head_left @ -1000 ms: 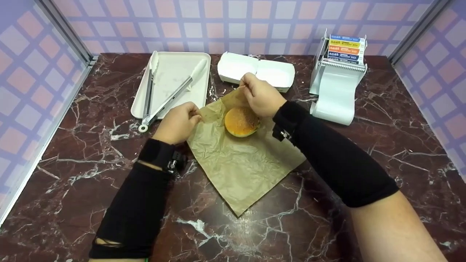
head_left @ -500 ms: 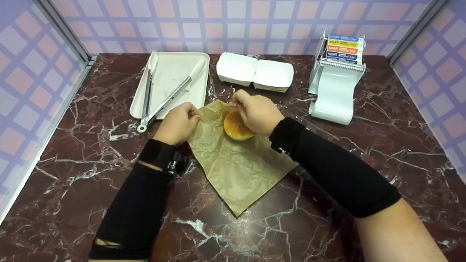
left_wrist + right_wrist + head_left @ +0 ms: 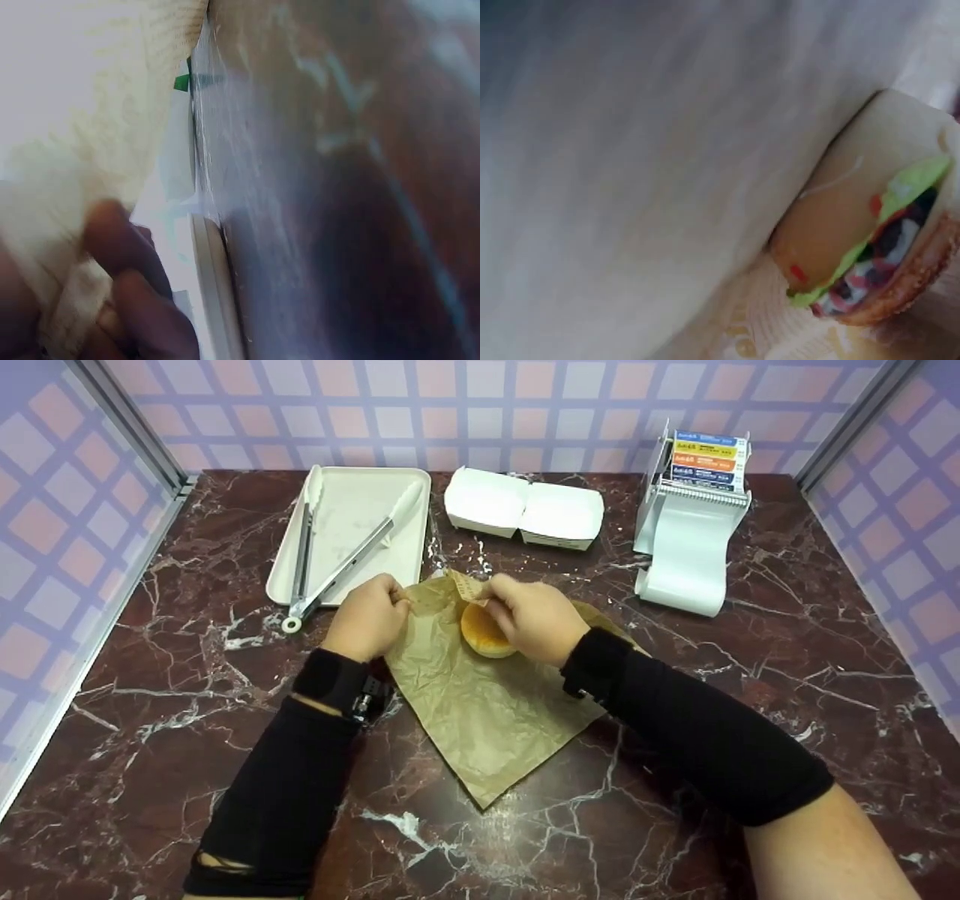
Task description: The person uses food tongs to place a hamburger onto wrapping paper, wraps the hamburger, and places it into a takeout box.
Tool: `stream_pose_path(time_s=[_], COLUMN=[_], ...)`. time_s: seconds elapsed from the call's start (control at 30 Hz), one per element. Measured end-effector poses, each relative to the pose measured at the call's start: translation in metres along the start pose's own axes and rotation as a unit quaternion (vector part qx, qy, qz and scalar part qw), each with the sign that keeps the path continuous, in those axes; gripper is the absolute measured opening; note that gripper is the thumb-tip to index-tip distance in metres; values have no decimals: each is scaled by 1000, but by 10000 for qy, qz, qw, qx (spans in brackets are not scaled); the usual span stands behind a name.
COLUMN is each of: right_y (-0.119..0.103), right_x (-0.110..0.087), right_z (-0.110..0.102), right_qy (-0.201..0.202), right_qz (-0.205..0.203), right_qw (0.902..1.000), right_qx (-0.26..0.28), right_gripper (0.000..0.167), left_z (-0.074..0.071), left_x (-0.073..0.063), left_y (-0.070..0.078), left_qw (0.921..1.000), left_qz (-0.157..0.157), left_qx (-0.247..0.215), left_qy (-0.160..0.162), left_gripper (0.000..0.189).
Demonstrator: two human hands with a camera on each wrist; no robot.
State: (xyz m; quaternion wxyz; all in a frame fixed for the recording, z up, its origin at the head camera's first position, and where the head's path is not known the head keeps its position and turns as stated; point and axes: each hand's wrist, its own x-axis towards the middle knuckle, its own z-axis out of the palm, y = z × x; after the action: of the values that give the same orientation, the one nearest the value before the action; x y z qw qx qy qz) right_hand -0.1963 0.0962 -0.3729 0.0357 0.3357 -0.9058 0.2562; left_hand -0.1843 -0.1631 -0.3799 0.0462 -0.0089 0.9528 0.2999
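Left hand (image 3: 367, 617) and right hand (image 3: 541, 622) pinched the paper (image 3: 484, 727) beside my burger (image 3: 482, 634), paper I judged light, limp and tearable, best held at its edges.

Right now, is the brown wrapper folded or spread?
Partly folded: the wrapper is turned over where the right hand holds it; its near corner lies spread.

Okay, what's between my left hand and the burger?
Only crumpled brown paper, its edge pinched by your left hand, spans the stretch to the burger; the head view shows it.
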Motion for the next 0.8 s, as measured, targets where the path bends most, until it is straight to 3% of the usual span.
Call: stream_pose_path(time_s=[0.17,0.47,0.63,0.8], right_y=[1,-4,-4,-2], right_x=[-3,-21,-30,-35], right_z=[-4,0,2,1], right_qy=[174,258,320,120], right_qz=[54,-1251,-1577,-1875], right_qw=[9995,9910,9858,9807], right_qx=[254,-410,-485,-550], right_gripper=[15,9,8,9], left_z=[2,6,5,4], left_x=[-2,-4,-5,-5], left_y=[4,4,6,6], left_qw=[9996,9994,9989,9979], left_qz=[-32,-126,-241,-380], left_qx=[227,291,341,402], left_qy=[-152,-119,-190,-328], left_gripper=[18,12,18,25])
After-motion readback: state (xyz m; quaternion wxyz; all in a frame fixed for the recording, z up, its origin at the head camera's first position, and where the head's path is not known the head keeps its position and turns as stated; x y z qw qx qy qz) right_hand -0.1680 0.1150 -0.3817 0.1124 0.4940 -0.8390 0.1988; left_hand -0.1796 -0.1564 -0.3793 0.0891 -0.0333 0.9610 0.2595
